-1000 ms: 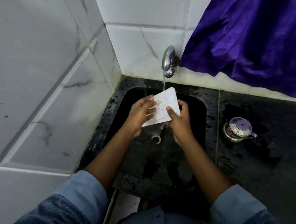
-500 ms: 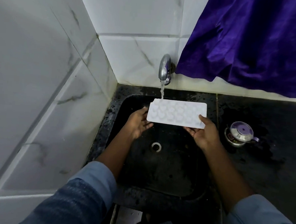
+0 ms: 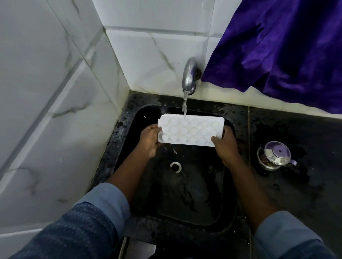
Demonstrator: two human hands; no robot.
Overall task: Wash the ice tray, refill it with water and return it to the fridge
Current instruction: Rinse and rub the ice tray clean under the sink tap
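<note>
White wall tiles with grey veins point(image 3: 49, 82) fill the left side of this corner. Beside them a black stone sink point(image 3: 191, 200) is set into a wet dark worktop point(image 3: 312, 198). Over the far part of the sink, the left hand point(image 3: 149, 140) takes the left short end of a white rectangular plastic ice tray point(image 3: 190, 130). Its grip is closed on that end, fingers curled round the edge.

The tray is held in the air, almost level, with the cavities facing up and the long side across the sink. A chrome tap point(image 3: 189, 76) on the back wall is running. Its thin stream of water point(image 3: 184, 104) falls on the far edge of the tray, a little left of the middle. Under the tray a round metal drain point(image 3: 175, 167) shows in the sink floor.

The right hand point(image 3: 225, 146) has its grip closed on the right short end, thumb on the near corner. Further right a small steel pot with a purple-knobbed lid point(image 3: 275, 155) stands on the worktop, apart from the sink rim. Above it hangs a shiny purple cloth point(image 3: 291, 46).
</note>
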